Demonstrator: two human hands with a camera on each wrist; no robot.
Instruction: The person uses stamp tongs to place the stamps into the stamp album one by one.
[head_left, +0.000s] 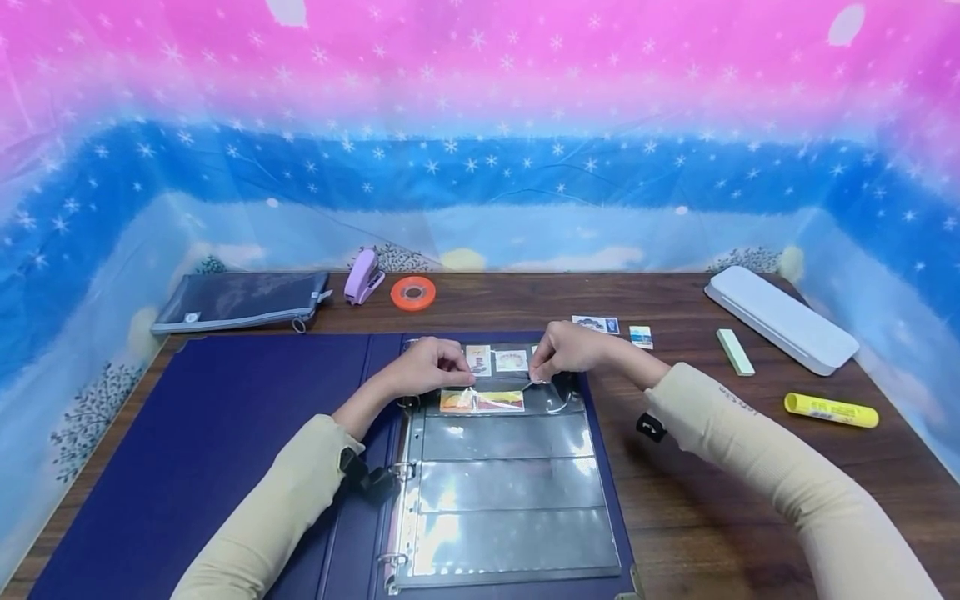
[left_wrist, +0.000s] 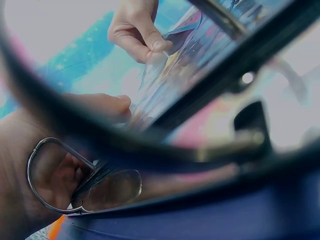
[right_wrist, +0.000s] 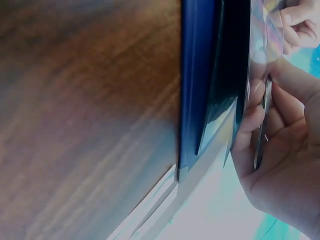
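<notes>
A navy ring binder (head_left: pixel 247 433) lies spread on the desk, with a stack of black, clear-fronted stamp pages (head_left: pixel 510 483) on its rings. My left hand (head_left: pixel 429 367) pinches the clear film of the top page near its upper left. To the right, my right hand (head_left: pixel 567 348) holds slim metal tweezers (right_wrist: pixel 262 130) along the palm, fingertips at the lifted film. Between the hands, a yellow-and-red stamp strip (head_left: pixel 482 402) shows under glossy film. Two pale stamps, one of them a whitish stamp (head_left: pixel 512 360), sit in the row above.
Loose stamps (head_left: pixel 596 324) lie beyond the binder's right corner. Farther right are a white case (head_left: pixel 780 319), a pale green eraser-like block (head_left: pixel 735 352) and a yellow glue stick (head_left: pixel 831 410). Along the back stand a mesh pouch (head_left: pixel 240 300), purple stapler (head_left: pixel 363 277) and orange tape roll (head_left: pixel 413 293).
</notes>
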